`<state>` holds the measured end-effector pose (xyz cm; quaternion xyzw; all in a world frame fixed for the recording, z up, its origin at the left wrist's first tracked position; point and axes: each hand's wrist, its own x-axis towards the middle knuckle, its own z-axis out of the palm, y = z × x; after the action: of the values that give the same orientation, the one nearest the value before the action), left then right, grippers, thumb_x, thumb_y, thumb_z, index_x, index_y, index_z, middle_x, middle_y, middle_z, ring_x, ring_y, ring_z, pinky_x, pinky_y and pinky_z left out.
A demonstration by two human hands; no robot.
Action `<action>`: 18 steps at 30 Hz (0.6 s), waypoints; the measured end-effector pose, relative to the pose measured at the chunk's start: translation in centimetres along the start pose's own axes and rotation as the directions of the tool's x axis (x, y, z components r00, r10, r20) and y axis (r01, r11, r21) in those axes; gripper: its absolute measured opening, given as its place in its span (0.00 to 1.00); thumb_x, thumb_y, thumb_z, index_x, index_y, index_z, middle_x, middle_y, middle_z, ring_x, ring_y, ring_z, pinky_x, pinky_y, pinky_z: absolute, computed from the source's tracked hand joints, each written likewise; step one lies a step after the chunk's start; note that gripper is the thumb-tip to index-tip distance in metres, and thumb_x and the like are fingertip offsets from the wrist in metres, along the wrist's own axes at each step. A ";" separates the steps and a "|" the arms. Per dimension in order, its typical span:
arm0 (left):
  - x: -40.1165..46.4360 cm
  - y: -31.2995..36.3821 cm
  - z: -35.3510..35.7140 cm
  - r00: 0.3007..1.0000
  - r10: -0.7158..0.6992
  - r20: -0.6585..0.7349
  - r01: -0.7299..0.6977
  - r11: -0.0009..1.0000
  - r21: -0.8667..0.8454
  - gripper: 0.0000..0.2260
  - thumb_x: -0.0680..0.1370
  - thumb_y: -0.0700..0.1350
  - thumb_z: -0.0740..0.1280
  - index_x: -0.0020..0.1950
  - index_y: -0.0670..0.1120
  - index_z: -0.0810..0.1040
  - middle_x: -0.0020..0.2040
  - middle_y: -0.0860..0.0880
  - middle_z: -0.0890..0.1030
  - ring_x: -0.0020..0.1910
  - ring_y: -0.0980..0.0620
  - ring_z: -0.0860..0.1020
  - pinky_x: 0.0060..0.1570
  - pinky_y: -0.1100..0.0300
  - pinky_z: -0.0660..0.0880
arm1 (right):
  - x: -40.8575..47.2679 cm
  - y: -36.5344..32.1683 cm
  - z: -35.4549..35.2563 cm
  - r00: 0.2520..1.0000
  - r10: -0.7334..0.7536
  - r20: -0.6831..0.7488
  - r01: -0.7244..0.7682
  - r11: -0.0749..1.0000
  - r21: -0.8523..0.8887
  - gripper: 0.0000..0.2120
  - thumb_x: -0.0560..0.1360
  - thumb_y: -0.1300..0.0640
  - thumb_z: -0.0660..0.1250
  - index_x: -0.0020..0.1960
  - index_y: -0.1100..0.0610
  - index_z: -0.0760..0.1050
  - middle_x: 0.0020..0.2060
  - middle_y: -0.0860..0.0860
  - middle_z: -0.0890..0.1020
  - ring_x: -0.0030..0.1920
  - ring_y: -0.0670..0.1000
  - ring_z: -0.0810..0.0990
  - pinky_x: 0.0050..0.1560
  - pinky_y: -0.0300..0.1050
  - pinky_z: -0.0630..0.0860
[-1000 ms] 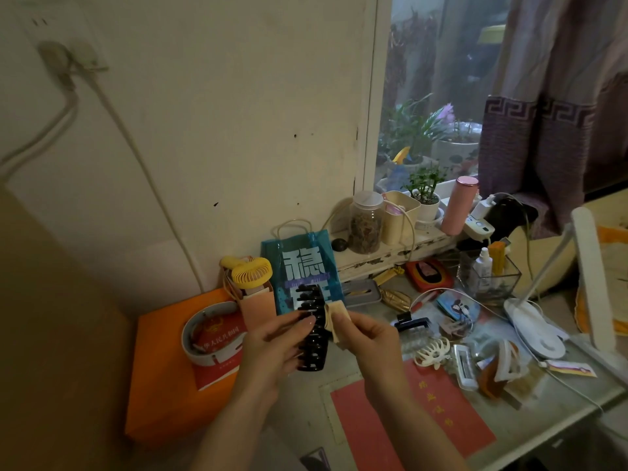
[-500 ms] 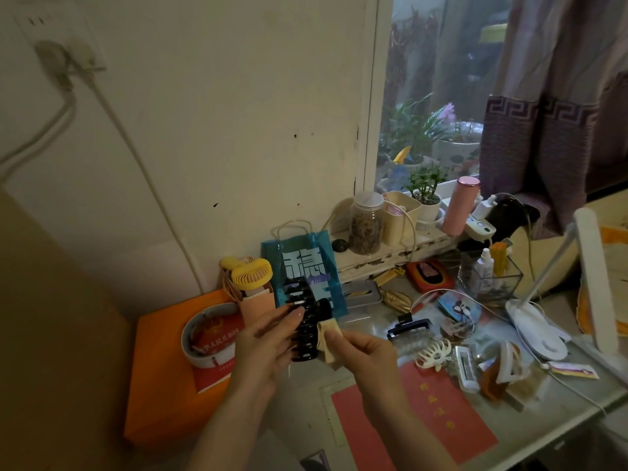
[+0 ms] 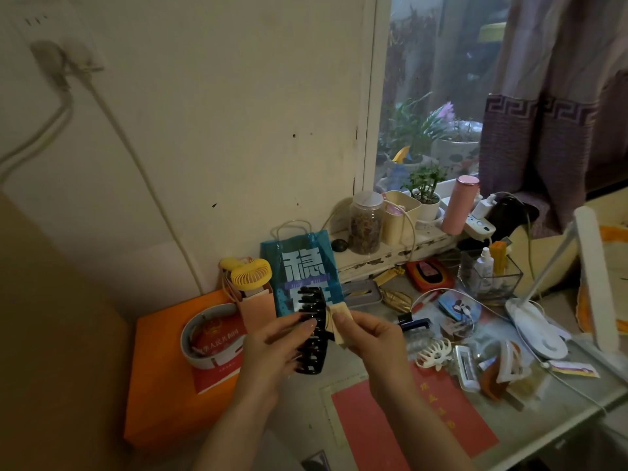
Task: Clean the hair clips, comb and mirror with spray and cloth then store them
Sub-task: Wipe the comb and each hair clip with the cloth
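We hold the black claw clip [image 3: 311,331] in our left hand [image 3: 272,348]; right hand [image 3: 370,338] pinches the cloth [image 3: 339,321] against its side. Wiping step; next, likely rub along the teeth.

Black claw clip [image 3: 311,329] back up from its dip of half a second ago, upright again in front of the blue bag [image 3: 299,263], much as a second ago; left hand [image 3: 272,348] gripping it lower along the body, fingertips on its middle; cloth [image 3: 339,321] in the right hand [image 3: 368,334] risen with it, now pressed against the clip's upper right edge rather than near its lower end.
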<state>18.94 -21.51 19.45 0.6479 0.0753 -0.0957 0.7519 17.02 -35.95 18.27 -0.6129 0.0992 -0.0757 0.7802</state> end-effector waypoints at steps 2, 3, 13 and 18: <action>0.0 -0.1 -0.1 1.000 0.000 -0.011 0.001 1.000 0.011 0.10 0.71 0.39 0.73 0.51 0.45 0.82 0.46 0.45 0.85 0.44 0.48 0.84 0.40 0.57 0.79 | 0.1 0.1 -0.1 1.000 0.013 0.001 -0.013 1.000 0.003 0.05 0.73 0.60 0.70 0.43 0.58 0.85 0.38 0.62 0.84 0.38 0.55 0.77 0.43 0.49 0.75; 0.0 -0.2 -0.1 1.000 0.004 -0.015 -0.004 1.000 0.014 0.09 0.71 0.39 0.73 0.51 0.46 0.82 0.45 0.45 0.85 0.44 0.48 0.84 0.39 0.58 0.79 | 0.1 0.2 -0.1 1.000 0.015 0.003 -0.015 1.000 0.005 0.05 0.72 0.60 0.70 0.42 0.58 0.85 0.38 0.63 0.83 0.38 0.55 0.77 0.43 0.49 0.75; -0.1 -1.0 0.4 0.994 0.105 0.001 -0.104 0.980 0.169 0.16 0.65 0.40 0.78 0.49 0.53 0.81 0.43 0.54 0.85 0.44 0.56 0.83 0.42 0.59 0.78 | -0.2 0.1 -0.3 1.000 0.009 -0.017 -0.009 1.000 -0.010 0.05 0.73 0.60 0.70 0.42 0.56 0.85 0.39 0.63 0.83 0.38 0.55 0.77 0.44 0.51 0.75; -0.1 -0.6 0.4 0.994 0.112 -0.006 -0.111 0.986 0.122 0.13 0.68 0.37 0.75 0.48 0.52 0.81 0.41 0.56 0.85 0.42 0.56 0.83 0.38 0.62 0.77 | -0.5 0.2 -0.5 0.999 0.039 0.010 -0.039 0.998 0.045 0.06 0.73 0.60 0.69 0.45 0.59 0.85 0.38 0.60 0.84 0.38 0.54 0.78 0.44 0.48 0.76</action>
<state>18.70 -21.96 18.95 0.6964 0.0377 -0.0538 0.7147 16.37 -36.23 18.01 -0.5934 0.1057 -0.0599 0.7957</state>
